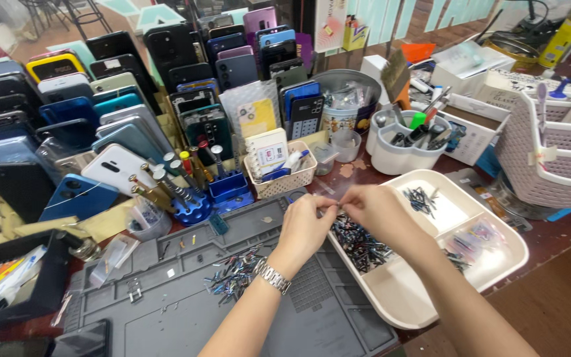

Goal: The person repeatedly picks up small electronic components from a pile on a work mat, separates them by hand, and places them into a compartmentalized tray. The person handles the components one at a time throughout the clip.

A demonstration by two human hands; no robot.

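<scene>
My left hand (306, 225) and my right hand (373, 206) meet above the near-left corner of a cream divided tray (398, 301). Their fingertips pinch one small thin dark part (338, 207) between them. Below them, a heap of small dark parts (359, 244) lies in the tray's large compartment. A second loose pile of small parts (236, 274) lies on the grey work mat (186, 311), left of my left wrist, which wears a metal watch band. Two more clusters of parts lie in the tray's far compartments (421, 198).
Many phones and back covers (100, 125) stand in rows at the back left. A blue screwdriver stand (190, 201), a small woven basket (280, 178), a white tool cup (401, 149) and a pink basket (553, 158) ring the work area. A black box (14, 284) sits at left.
</scene>
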